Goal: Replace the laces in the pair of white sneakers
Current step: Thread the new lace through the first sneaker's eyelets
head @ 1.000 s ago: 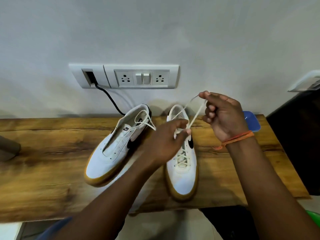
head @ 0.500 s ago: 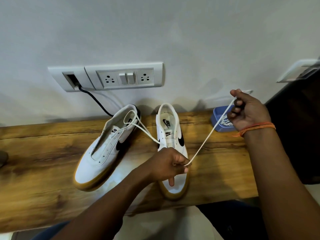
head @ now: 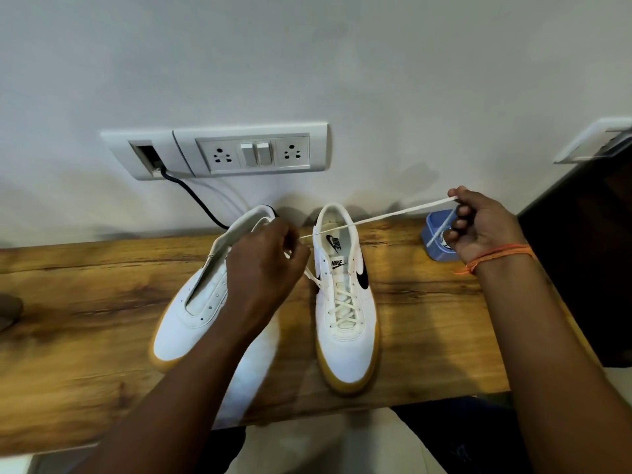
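At centre frame, the right-hand white sneaker [head: 345, 302] reads "NIKE" twice, on its insole [head: 333, 241] and on its tongue label [head: 337, 263], with a black swoosh on its side.

wooden shelf [head: 85, 302] | wall socket panel [head: 253, 153] | black cable [head: 195, 196] | blue container [head: 436, 241]

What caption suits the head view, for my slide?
Both hands stretch a cream flat lace above the partly laced white gum-soled sneaker.

Soft, even indoor light; faint shadows on the wall [head: 376, 80]; wide-angle bending at edges.
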Available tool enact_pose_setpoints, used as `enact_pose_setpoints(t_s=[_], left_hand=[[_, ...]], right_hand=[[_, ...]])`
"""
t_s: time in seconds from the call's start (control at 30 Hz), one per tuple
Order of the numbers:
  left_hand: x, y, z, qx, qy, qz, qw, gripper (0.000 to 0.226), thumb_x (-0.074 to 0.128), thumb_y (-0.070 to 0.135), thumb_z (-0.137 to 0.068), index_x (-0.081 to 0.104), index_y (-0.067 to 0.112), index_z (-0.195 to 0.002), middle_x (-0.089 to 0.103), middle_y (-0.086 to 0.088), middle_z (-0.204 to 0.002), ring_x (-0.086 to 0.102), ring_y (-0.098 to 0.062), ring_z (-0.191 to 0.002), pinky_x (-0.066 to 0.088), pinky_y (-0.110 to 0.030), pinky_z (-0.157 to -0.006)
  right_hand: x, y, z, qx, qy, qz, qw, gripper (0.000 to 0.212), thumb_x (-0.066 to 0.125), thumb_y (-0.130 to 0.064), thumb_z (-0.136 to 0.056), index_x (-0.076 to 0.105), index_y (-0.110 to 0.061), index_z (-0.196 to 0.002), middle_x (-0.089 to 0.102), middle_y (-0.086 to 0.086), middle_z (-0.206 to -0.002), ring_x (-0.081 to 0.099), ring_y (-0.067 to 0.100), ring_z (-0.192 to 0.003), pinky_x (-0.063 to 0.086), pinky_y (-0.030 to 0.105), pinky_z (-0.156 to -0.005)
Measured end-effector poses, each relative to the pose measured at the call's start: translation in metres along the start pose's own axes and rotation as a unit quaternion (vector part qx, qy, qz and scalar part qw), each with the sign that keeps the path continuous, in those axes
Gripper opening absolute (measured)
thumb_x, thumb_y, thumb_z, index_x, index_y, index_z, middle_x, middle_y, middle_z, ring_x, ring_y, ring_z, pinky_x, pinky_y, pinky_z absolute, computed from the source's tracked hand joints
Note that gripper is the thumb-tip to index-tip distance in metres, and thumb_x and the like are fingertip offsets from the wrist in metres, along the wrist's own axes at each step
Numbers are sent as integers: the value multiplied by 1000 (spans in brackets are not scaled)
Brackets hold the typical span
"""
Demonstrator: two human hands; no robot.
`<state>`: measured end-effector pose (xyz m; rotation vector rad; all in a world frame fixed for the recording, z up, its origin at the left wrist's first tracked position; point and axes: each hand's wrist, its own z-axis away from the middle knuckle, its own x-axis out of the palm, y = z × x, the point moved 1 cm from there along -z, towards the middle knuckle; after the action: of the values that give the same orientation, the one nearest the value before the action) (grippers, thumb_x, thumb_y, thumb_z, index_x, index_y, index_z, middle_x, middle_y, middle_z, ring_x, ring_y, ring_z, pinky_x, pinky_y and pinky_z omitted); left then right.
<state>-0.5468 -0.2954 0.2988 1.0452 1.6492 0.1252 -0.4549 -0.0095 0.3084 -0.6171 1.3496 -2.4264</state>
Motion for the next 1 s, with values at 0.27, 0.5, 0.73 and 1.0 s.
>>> enact_pose_setpoints(t_s=[0.27, 0.5, 0.73, 1.0], left_hand=[[-8, -10, -3, 55, 41, -105, 992, 10, 64, 23, -83, 58, 16, -85, 65, 0, -78, 59, -25, -68, 47, -40, -54], [-10, -20, -9, -118, -3, 6, 993, 2, 68, 21, -83, 68, 23, -82, 70, 8, -74, 60, -9, -61, 45, -25, -59], [-13, -20, -16, -393, -45, 326, 859, 6, 66, 10, -91, 71, 6, -89, 71, -9, -77, 49, -8, -40, 34, -15, -36], [-15, -37, -26, -366, -236, 445, 782, 20, 55, 22, -98, 70, 15, -87, 56, -2, -69, 25, -9, -46, 22, -16, -37]], right_hand=[[-4, 0, -4, -2, 39, -14, 999, 13, 65, -23, -90, 66, -16, -80, 44, -8, -52, 36, 7, -40, 30, 15, -43], [-7, 1, -7, 1, 38, -37, 999, 15, 62, -25, -93, 65, -16, -82, 46, -9, -50, 40, 6, -40, 33, 16, -44], [-10, 0, -9, 0, 38, -62, 997, 18, 61, -27, -95, 63, -17, -80, 45, -9, -52, 40, 5, -41, 33, 15, -43], [-12, 0, -8, 3, 47, -72, 996, 21, 59, -26, -95, 60, -17, -77, 45, -9, -51, 40, 6, -40, 33, 15, -42]])
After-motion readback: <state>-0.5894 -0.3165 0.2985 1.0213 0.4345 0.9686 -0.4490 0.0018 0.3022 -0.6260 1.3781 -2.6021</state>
